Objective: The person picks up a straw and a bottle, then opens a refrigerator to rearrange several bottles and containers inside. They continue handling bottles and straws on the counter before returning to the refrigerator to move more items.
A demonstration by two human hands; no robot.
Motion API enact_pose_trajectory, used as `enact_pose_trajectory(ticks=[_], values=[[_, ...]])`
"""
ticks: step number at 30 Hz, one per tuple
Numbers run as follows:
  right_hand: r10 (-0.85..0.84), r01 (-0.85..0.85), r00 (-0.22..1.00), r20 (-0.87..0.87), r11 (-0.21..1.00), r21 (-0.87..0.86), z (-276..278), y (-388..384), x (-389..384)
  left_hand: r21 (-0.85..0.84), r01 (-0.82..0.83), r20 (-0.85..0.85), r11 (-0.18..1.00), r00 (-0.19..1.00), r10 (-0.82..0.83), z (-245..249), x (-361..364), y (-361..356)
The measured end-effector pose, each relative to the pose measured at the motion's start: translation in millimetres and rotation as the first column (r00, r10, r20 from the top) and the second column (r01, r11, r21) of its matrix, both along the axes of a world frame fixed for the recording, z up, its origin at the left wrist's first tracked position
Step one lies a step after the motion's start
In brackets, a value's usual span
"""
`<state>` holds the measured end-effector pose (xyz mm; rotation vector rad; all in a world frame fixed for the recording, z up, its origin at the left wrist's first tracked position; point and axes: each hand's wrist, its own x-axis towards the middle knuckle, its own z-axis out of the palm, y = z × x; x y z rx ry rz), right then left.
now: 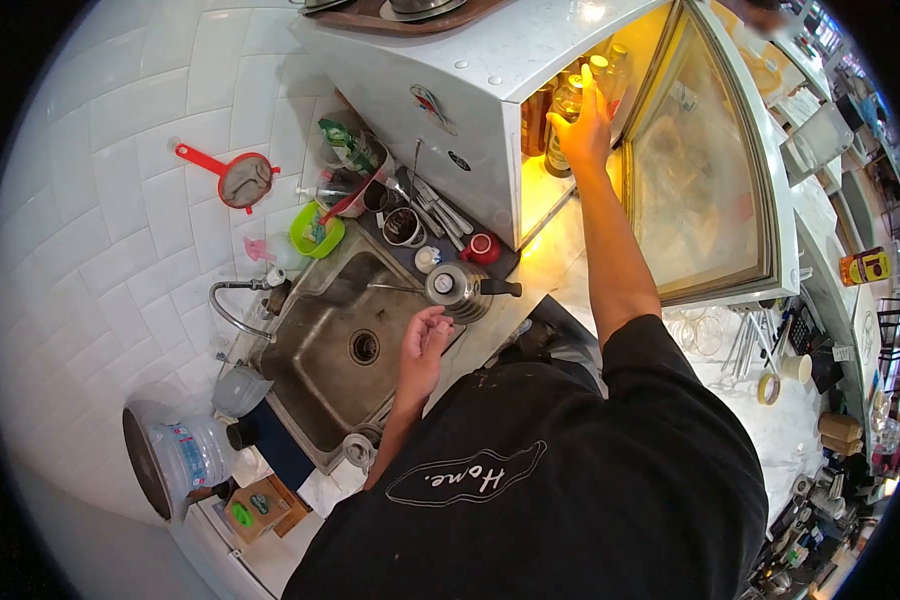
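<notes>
Inside a lit glass-door fridge, my right hand is wrapped round a glass bottle with a dark label. Its thumb crosses the front of the bottle and its fingers reach up the right side. More bottles with light caps stand close behind it. My left hand hovers by the sink's right edge with its fingers loosely bent and nothing visible in it. Just above that hand stands a steel gooseneck kettle with a black handle, its thin spout pointing over the sink.
The fridge's glass door stands wide to the right. Cutlery, a red cup and a green basket crowd the counter beyond the sink. A curved faucet rises at left, near a large water bottle.
</notes>
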<state>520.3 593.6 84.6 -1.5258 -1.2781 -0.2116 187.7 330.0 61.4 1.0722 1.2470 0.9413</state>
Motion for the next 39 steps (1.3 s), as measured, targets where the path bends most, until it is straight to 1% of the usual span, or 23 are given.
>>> enact_pose_trajectory(ticks=[2, 4, 7, 10, 13, 16, 20, 22, 25, 28, 29, 31, 34, 35, 38, 39], values=[[-0.009, 0.009, 1.0, 0.009, 1.0, -0.006, -3.0, 3.4, 2.8, 0.043, 0.025, -0.032, 0.999, 0.999, -0.023, -11.4, -3.0, 1.9], [-0.017, 0.018, 0.999, 0.038, 1.0, -0.013, -5.1, 2.7, 3.5, 0.033, 0.015, -0.035, 0.999, 0.999, -0.014, -10.0, -0.4, 1.7], [0.021, -0.025, 0.999, -0.033, 0.991, -0.135, -0.4, -6.2, 2.3, 0.025, 0.017, -0.034, 1.0, 0.999, -0.017, -12.0, 0.6, 0.1], [0.03, -0.038, 0.987, -0.158, 0.998, -0.046, -13.3, -12.1, -1.3, 0.015, 0.025, -0.035, 1.0, 0.999, -0.024, -13.1, -0.5, 0.9], [-0.059, 0.05, 0.988, -0.142, 0.996, -0.068, -37.2, -14.5, -3.9, 0.007, 0.033, -0.058, 0.999, 0.998, -0.033, -15.4, -0.3, 2.4], [-0.014, -0.007, 0.981, -0.192, 0.994, -0.109, -47.8, -13.0, 0.0, 0.0, 0.047, -0.093, 0.999, 0.995, -0.047, -14.1, 0.2, 1.5], [-0.026, -0.019, 0.975, -0.22, 0.98, -0.199, -44.8, -8.0, 3.0, 0.012, 0.07, -0.086, 0.997, 0.994, -0.069, -15.4, 1.0, 1.1], [-0.044, -0.01, 0.972, -0.229, 0.973, -0.231, -43.8, -7.2, 3.3, 0.022, 0.082, -0.113, 0.996, 0.99, -0.08, -13.1, 0.4, 1.0], [-0.047, 0.005, 0.979, -0.198, 0.979, -0.206, -49.0, -5.2, 4.9, 0.024, 0.091, -0.108, 0.996, 0.99, -0.088, -9.0, 1.7, 0.3], [-0.037, -0.015, 0.975, -0.218, 0.973, -0.229, -49.9, -6.1, 5.2, 0.025, 0.105, -0.108, 0.994, 0.989, -0.101, -8.3, 2.7, 0.1], [-0.029, -0.016, 0.982, -0.187, 0.972, -0.234, -49.0, -8.1, 7.7, 0.027, 0.111, -0.112, 0.993, 0.988, -0.107, -8.4, 2.9, 0.2], [-0.009, -0.022, 0.992, -0.123, 0.969, -0.246, -43.2, -15.2, 11.7, 0.03, 0.13, -0.132, 0.991, 0.983, -0.124, -9.3, 1.2, -0.4], [-0.031, -0.017, 0.983, -0.183, 0.967, -0.255, -35.5, -34.5, 12.4, 0.031, 0.145, -0.131, 0.989, 0.981, -0.14, -7.7, 0.5, -1.8], [-0.022, -0.047, 0.972, -0.233, 0.958, -0.284, -34.3, -43.4, 13.6, 0.033, 0.151, -0.126, 0.988, 0.981, -0.145, -6.9, 0.8, -2.0], [-0.024, -0.039, 0.979, -0.203, 0.953, -0.3, -45.6, -74.4, 11.7, 0.043, 0.167, -0.091, 0.985, 0.982, -0.163, -11.0, 1.9, -3.8], [-0.045, -0.013, 0.981, -0.188, 0.955, -0.298, -47.0, -89.4, 5.3, 0.042, 0.177, -0.082, 0.983, 0.981, -0.174, -12.5, 3.6, -4.4]])
